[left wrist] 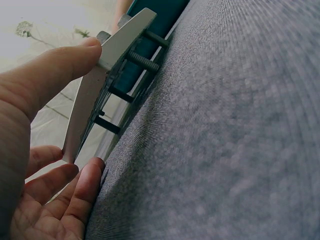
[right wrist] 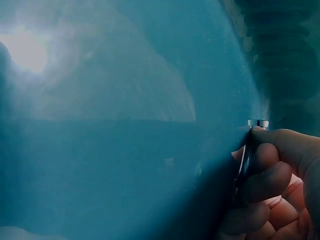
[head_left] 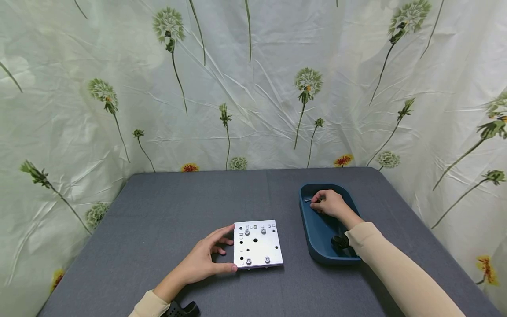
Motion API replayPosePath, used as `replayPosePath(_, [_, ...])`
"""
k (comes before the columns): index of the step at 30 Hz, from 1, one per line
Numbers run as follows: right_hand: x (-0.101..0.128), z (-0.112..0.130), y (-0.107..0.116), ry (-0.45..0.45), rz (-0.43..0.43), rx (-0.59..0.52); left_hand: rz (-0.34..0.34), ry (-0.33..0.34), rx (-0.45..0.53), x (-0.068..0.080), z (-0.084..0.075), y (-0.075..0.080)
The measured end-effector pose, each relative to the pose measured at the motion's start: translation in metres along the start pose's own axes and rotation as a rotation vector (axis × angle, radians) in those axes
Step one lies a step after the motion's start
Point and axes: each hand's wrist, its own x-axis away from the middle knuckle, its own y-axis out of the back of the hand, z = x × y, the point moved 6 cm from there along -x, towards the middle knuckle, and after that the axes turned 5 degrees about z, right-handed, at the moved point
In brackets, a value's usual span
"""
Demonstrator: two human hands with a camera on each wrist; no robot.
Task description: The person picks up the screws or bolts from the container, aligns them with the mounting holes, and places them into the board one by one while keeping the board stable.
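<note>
A grey table (head_left: 166,220) fills the lower part of the head view, backed by a pale curtain (head_left: 253,88) printed with dandelions. On the right side of the table sits a dark blue tray (head_left: 317,246), oblong with rounded corners. Inside it, at the far end, is the right hand (head_left: 330,203), its fingers curled and pinching a small screw (head_left: 307,200) whose silver tip sticks out to the left. The right wrist view shows the same screw (right wrist: 257,123) held between thumb and fingers (right wrist: 272,155) close against the tray's blue wall (right wrist: 125,150). A small dark object lies at the near end of the tray, partly hidden by the sleeve; what it is cannot be told.

Left of the tray, well apart from it, a square metal plate (head_left: 258,244) stands on the table on screws already fitted through it. The left hand (head_left: 203,259) grips the plate's left edge, thumb (left wrist: 60,65) on one side and fingers (left wrist: 85,180) at the other.
</note>
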Motion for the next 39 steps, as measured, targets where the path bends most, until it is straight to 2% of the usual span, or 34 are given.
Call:
replayPosePath(8, [-0.002, 0.003, -0.001, 0.031, 0.014, 0.041, -0.003, -0.007, 0.001, -0.002, -0.001, 0.000])
replayPosePath(18, [-0.006, 0.011, -0.011, 0.085, 0.088, 0.087, -0.003, -0.008, 0.005, 0.004, 0.003, 0.002])
replayPosePath(26, [0.001, 0.010, -0.006, 0.095, 0.091, 0.009, 0.002, -0.016, 0.001, 0.000, 0.002, -0.001])
replayPosePath(39, [0.009, 0.030, -0.002, 0.189, 0.091, -0.122, 0.006, 0.000, -0.009, 0.001, 0.001, -0.001])
